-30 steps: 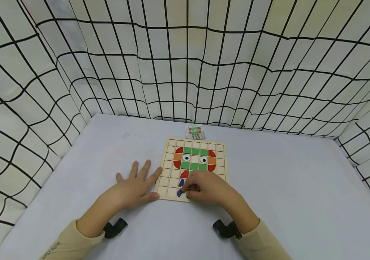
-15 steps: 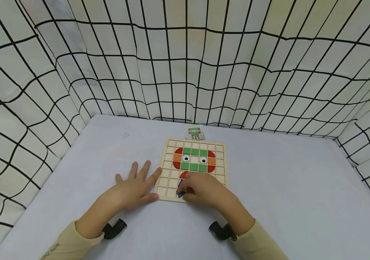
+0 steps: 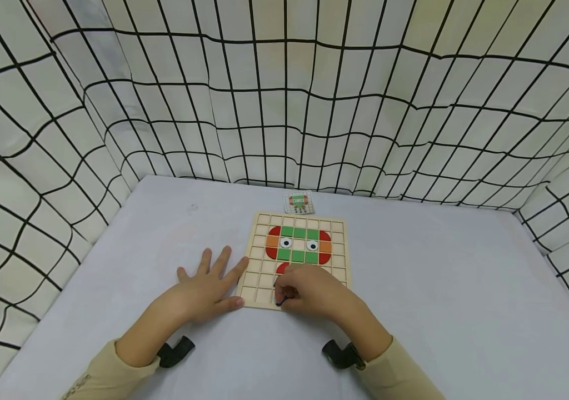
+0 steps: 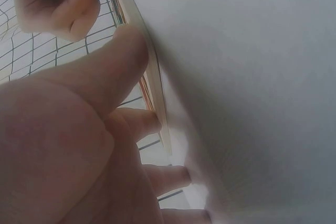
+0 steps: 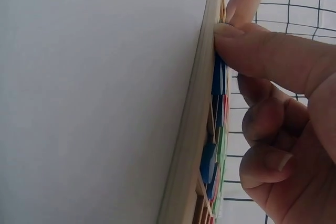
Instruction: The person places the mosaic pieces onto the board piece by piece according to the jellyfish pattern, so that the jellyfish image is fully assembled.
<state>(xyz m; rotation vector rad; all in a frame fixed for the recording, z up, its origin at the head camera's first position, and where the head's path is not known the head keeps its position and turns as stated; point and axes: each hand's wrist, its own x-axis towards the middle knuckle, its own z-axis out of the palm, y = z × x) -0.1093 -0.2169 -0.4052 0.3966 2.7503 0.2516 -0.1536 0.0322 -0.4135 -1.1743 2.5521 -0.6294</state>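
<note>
A wooden grid board (image 3: 255,280) lies on the white table, filled in part with flat coloured pieces. Green squares (image 3: 297,256), red rounded pieces (image 3: 271,252), orange squares and two eye discs (image 3: 286,243) form a face. My right hand (image 3: 312,291) is over the board's near part and pinches a blue piece (image 3: 281,303) between thumb and forefinger, its other fingers curled. More blue pieces (image 5: 209,162) show along the board's edge in the right wrist view. My left hand (image 3: 201,291) lies with fingers spread, thumb and forefinger touching the board's left edge.
Behind the board lies a small picture card (image 3: 299,203) with a similar face pattern. A black net (image 3: 284,89) over white sheeting borders the table (image 3: 439,289) at the back and sides. Each wrist wears a black camera mount (image 3: 176,351).
My right hand has shifted slightly left on the board, over the blue pieces at lower left, and its fingers have closed in on one. My left hand stays put.
</note>
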